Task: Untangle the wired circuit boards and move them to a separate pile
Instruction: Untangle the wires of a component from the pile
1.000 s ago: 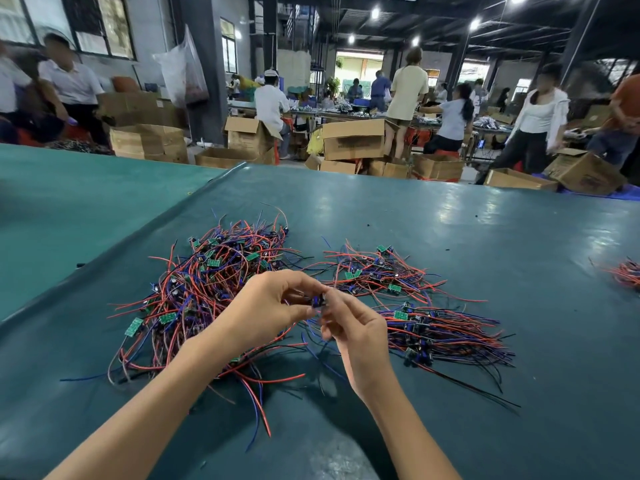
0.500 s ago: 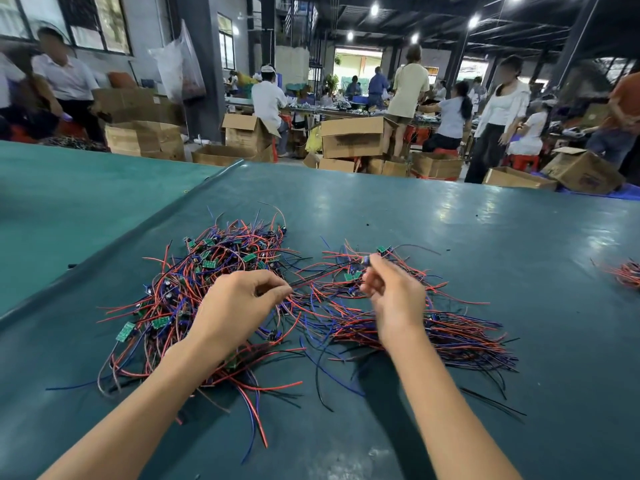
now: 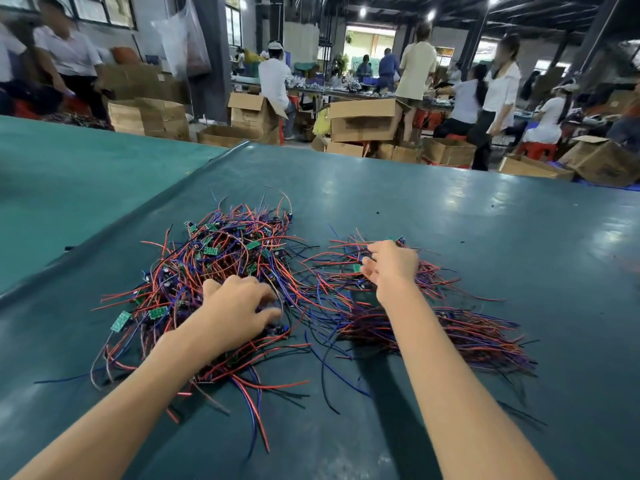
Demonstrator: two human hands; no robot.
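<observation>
A tangled pile of wired circuit boards (image 3: 221, 268), small green boards with red, blue and black wires, lies on the dark green table (image 3: 450, 220) left of centre. My left hand (image 3: 239, 306) rests on the near right part of this pile, its fingers loosely bent down onto the wires. To the right lies a separate pile (image 3: 450, 327) with its wires laid more in line. My right hand (image 3: 391, 268) hovers over the far end of that pile with fingers spread and relaxed. A green board (image 3: 356, 268) lies at its fingertips.
A lighter green table (image 3: 69, 174) adjoins on the left along a raised seam. Loose wire ends trail toward me from both piles. Beyond the far edge stand cardboard boxes (image 3: 363, 119) and several people at work benches.
My right hand carried a board from the centre out over the right pile and opened its fingers. My left hand let go of the pinched wires and dropped onto the tangled pile.
</observation>
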